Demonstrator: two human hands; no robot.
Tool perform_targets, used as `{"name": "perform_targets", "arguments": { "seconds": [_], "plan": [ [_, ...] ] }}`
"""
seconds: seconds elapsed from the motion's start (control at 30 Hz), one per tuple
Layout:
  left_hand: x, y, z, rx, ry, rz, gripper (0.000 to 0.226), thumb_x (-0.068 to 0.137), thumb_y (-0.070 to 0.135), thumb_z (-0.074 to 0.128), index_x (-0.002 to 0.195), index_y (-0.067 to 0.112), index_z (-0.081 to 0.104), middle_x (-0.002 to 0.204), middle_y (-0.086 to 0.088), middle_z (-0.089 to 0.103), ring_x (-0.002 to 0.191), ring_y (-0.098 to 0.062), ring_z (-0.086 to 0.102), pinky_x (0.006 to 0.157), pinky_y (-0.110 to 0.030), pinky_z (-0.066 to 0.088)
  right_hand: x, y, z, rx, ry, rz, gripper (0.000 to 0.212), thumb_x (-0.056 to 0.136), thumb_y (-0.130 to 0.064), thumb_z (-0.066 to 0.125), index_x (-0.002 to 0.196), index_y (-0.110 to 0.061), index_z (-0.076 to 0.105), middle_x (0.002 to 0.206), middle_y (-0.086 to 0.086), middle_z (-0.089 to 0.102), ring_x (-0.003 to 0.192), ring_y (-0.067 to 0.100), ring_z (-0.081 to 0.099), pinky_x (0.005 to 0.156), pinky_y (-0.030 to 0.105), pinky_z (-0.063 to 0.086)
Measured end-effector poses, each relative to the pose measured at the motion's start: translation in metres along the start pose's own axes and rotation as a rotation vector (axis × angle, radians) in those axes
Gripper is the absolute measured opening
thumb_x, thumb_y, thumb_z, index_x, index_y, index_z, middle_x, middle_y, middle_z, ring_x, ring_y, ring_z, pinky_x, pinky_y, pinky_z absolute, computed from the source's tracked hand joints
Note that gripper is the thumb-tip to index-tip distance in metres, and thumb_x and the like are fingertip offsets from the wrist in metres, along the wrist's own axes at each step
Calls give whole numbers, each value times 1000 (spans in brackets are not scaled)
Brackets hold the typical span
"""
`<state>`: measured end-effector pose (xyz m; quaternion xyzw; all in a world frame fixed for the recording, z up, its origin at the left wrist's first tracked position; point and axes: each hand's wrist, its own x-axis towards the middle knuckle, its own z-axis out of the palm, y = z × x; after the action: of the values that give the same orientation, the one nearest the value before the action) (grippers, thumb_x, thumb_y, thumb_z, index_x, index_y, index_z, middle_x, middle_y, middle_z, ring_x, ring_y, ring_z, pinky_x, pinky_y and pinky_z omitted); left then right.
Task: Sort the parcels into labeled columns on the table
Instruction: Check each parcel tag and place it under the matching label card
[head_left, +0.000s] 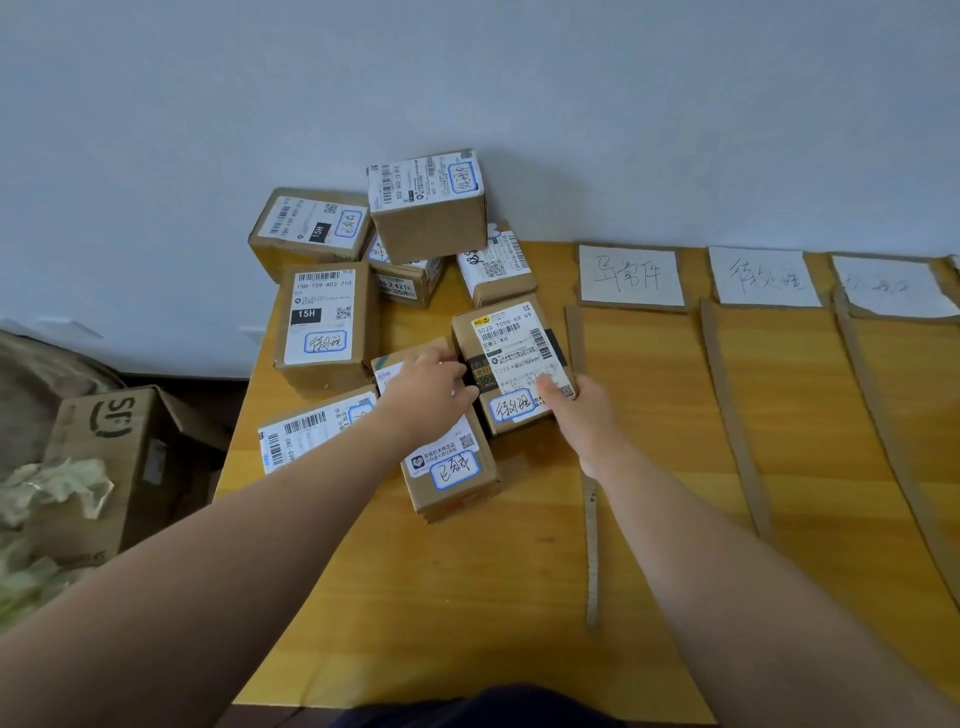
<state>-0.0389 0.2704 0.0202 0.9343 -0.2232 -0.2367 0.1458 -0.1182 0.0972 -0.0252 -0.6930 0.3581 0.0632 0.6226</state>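
Observation:
Several brown cardboard parcels with white shipping labels lie piled at the left end of the yellow wooden table (467, 597). Both my hands grip one parcel (511, 353) with a black band and a handwritten blue-framed sticker. My left hand (428, 389) holds its left side and my right hand (582, 415) holds its near right corner. Just below it lies another parcel (452, 467). Three white handwritten column labels sit at the back: one (629, 275), a second (763, 278) and a third (891, 288). Cardboard strips (727, 405) divide the columns.
A tall stack of parcels (428, 208) leans against the white wall. On the floor to the left stands an open SF carton (104, 467) with crumpled packing paper (57, 488). A cardboard strip (591, 545) runs toward the table's front edge.

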Motion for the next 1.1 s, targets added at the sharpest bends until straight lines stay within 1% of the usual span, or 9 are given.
{"name": "perform_targets", "arguments": {
  "seconds": [0.13,0.2,0.27,0.37,0.5,0.67,0.8,0.97,1.1],
  "plan": [
    [-5,11,-1,-76,-17,-47,54,97,48,40,139,15,45,145,-8,39,133,-29,35,107,-42,31,-14,-2,-7,54,18,-81,19,96,-32,56,111,-20,60,108,-2,70,99,13,65,82,28,53],
    [-10,19,-4,-226,26,-64,61,94,53,43,143,16,39,144,-8,41,131,-27,39,105,-41,35,-23,-10,-18,138,8,-104,15,96,-30,56,108,-21,59,104,-3,69,96,10,65,90,31,52],
    [-15,30,-8,-469,73,-62,62,93,53,47,144,21,36,143,-4,43,129,-21,43,103,-37,38,-32,-22,-32,215,-2,-124,18,95,-30,58,108,-17,59,101,-4,69,94,8,65,91,31,51],
    [-22,54,-17,-852,83,-65,53,92,47,54,139,29,39,128,3,54,116,-15,53,97,-33,42,-46,-41,-55,301,-10,-162,28,92,-30,63,114,-11,59,104,-2,71,97,8,67,92,30,52],
    [-26,85,-30,-1124,130,-67,32,92,31,60,124,30,53,117,1,66,108,-18,64,92,-36,50,-62,-60,-86,335,5,-224,39,88,-29,69,120,-9,59,108,1,72,100,11,69,90,31,56],
    [-34,119,-40,-1186,150,-9,29,94,29,55,124,26,55,113,2,69,103,-16,66,92,-36,48,-73,-70,-119,290,12,-302,46,83,-32,73,121,-11,58,110,-2,70,101,10,68,89,32,56],
    [-40,140,-35,-1199,179,2,29,94,31,55,123,26,56,111,2,71,103,-16,66,93,-36,49,-77,-66,-144,212,27,-325,58,70,-50,78,116,-20,59,109,-6,70,102,9,67,91,35,55],
    [-46,165,-21,-1199,186,20,25,93,36,56,116,28,57,117,0,67,105,-20,65,95,-39,50,-81,-58,-171,227,20,-319,59,77,-38,78,125,-13,54,115,0,68,103,10,66,88,31,54],
    [-48,185,-7,-1186,196,16,31,91,42,58,117,26,56,114,-1,68,102,-20,67,91,-37,52,-83,-48,-193,193,10,-307,59,77,-38,78,124,-14,52,115,-1,67,104,12,65,95,37,52]
  ]
}}
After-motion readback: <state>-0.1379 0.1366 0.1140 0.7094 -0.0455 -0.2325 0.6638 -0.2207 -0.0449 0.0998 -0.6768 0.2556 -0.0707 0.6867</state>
